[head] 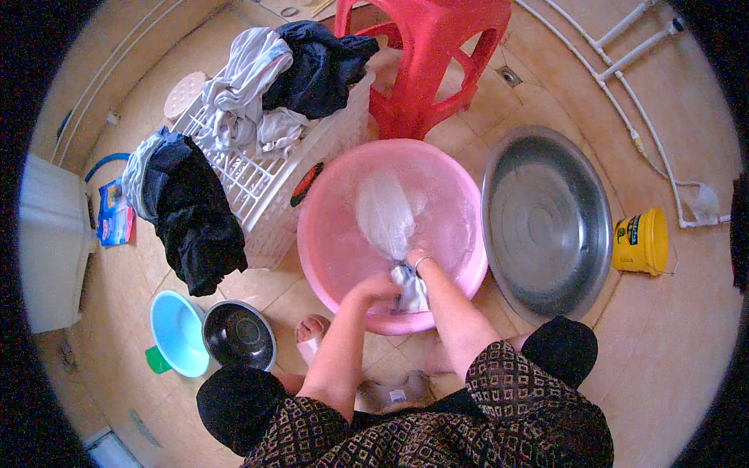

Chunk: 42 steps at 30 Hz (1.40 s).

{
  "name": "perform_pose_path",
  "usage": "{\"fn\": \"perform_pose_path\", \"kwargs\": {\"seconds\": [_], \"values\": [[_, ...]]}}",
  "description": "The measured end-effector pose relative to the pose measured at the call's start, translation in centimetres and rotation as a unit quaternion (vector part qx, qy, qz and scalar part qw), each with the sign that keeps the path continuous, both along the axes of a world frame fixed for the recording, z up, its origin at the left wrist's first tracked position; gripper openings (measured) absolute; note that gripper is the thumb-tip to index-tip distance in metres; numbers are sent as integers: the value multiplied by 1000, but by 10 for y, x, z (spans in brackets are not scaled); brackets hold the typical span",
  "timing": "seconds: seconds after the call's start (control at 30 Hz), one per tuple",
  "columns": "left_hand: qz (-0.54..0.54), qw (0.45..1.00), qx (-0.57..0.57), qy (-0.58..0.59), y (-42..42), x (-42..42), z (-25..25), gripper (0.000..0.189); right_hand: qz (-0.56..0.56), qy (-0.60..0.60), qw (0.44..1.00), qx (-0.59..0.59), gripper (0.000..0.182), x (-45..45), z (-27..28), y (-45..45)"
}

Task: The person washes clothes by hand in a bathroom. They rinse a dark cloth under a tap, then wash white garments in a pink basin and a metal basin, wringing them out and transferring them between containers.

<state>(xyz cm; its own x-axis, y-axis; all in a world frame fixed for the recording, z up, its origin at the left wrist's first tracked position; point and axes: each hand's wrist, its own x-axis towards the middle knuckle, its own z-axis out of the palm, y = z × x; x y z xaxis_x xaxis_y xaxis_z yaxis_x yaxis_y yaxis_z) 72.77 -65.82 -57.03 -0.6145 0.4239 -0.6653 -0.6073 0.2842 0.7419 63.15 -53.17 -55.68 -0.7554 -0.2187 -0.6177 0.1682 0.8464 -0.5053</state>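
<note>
In front of me stands a large pink plastic basin [319, 245] with soapy-looking water in it. A pale wet cloth [383, 213] spreads through the water, and its near end, white with dark patches, is bunched by the basin's near rim. My left hand [379, 289] grips this bunched end from the left and looks slightly blurred. From the other side my right hand [418, 260], with a bracelet at the wrist, holds the gathered middle of the cloth. Some of its fingers are hidden by the cloth and water.
A white plastic crate [257, 193] bears dark and white clothes [246, 88]. Behind the basin is a red plastic stool [421, 64]. A metal basin [541, 222] and a yellow bucket [643, 243] stand right; a blue basin [175, 333] and a black bowl [240, 336] lie left.
</note>
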Motion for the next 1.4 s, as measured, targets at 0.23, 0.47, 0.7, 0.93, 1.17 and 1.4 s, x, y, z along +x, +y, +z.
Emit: {"fn": "perform_pose_path", "kwargs": {"seconds": [0.23,0.47,0.7,0.93,1.17,1.4], "values": [[499,792,306,-173,5,-51,65,49,-32,195,933,-299,38,37,33,-8],[526,801,278,-71,-27,-28,44,26,81,209,932,-284,43,62,94,-37],[451,866,-167,136,-19,-25,28,38,-34,165,986,-24,46,20,65,11],[327,718,-524,321,-16,-34,61,46,74,21,984,160,44,19,38,15],[253,924,-32,285,-15,-57,103,38,104,146,979,-101,38,31,139,6],[305,874,373,-64,10,-48,190,61,-65,327,864,-377,39,18,246,-3]]}}
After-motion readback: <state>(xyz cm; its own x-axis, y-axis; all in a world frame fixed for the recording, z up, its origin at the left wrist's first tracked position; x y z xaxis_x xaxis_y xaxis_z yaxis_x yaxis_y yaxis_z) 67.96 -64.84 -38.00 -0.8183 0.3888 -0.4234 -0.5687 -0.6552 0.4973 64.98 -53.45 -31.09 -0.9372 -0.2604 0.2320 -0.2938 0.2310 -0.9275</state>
